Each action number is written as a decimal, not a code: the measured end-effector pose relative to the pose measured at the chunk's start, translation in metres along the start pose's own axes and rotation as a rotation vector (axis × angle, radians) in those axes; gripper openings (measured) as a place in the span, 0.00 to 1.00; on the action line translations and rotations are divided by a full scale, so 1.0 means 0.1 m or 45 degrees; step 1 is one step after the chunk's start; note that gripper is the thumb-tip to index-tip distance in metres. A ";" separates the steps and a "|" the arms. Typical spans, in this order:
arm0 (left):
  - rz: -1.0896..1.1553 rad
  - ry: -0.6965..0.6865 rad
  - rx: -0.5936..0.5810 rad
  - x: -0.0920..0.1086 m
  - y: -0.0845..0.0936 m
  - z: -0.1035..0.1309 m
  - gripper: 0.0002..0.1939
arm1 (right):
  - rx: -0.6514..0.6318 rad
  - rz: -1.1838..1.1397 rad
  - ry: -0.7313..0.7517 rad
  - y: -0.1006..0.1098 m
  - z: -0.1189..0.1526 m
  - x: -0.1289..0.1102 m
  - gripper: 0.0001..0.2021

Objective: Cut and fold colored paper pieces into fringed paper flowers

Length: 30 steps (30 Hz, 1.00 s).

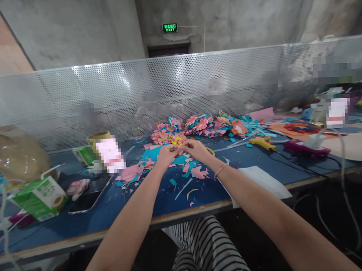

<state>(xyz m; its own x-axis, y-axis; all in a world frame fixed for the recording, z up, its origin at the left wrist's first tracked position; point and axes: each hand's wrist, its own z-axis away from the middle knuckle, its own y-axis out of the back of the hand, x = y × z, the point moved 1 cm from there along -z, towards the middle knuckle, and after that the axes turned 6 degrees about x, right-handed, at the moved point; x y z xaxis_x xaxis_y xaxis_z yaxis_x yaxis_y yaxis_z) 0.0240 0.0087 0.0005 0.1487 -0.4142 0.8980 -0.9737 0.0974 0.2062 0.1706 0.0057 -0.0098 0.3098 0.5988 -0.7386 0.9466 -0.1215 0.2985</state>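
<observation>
My left hand [169, 152] and my right hand [194, 149] meet at the fingertips over the middle of the blue table. The fingers of both are pinched together; whatever lies between them is too small to make out. Just beyond the hands sit pink and yellow paper flowers [166, 133], with more pink ones [201, 125] and an orange flower [239, 127] to the right. Blue paper [150, 153] lies beside and under the hands. Pink scraps [131, 173] and cut bits [200, 172] are scattered around them.
A yellow glue gun [263, 143] and a purple power strip [307, 148] with cables lie at the right. White paper [262, 182] overlaps the front edge. On the left are a green carton [41, 197], a phone [89, 199] and a plastic bag [18, 154]. A perforated metal screen [131, 89] stands behind.
</observation>
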 end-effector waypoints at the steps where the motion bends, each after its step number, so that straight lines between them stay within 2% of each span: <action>1: 0.020 0.012 0.002 0.00 -0.01 0.01 0.14 | 0.023 0.010 0.003 0.01 0.00 0.01 0.12; 5: 0.079 0.043 0.003 0.03 -0.03 0.03 0.11 | 0.098 0.001 -0.002 0.03 -0.03 0.05 0.11; 12: 0.048 0.085 -0.040 0.02 -0.01 0.01 0.07 | 0.054 -0.089 -0.007 0.03 -0.05 0.12 0.12; 15: -0.034 0.028 -0.072 -0.03 0.01 -0.03 0.08 | 0.051 -0.062 0.016 0.01 -0.02 0.08 0.12; 18: -0.158 -0.011 -0.055 -0.10 0.03 -0.05 0.08 | 0.127 0.016 0.026 0.00 0.00 0.05 0.12; 20: -0.159 0.059 -0.014 -0.13 0.03 -0.04 0.09 | 0.202 0.046 0.037 0.01 0.01 0.04 0.11; 22: -0.020 0.171 0.027 -0.14 0.01 -0.03 0.11 | 0.257 0.084 0.107 0.02 0.01 0.03 0.11; 24: 0.212 0.266 0.055 -0.12 -0.01 -0.01 0.13 | 0.245 0.139 0.220 0.02 0.02 0.03 0.09; 27: 0.464 0.328 0.110 -0.08 -0.03 0.00 0.13 | 0.132 0.186 0.347 -0.01 0.02 0.01 0.08; 30: 0.505 0.321 0.177 -0.09 -0.01 -0.02 0.12 | 0.009 0.191 0.403 -0.03 0.01 0.01 0.09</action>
<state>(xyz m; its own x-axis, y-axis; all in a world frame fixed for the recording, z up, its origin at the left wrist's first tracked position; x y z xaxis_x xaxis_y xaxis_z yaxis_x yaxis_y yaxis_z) 0.0238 0.0142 -0.0065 -0.2176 -0.1358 0.9665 -0.9751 0.0740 -0.2092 0.1681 0.0057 -0.0124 0.4033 0.7896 -0.4625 0.8938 -0.2316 0.3840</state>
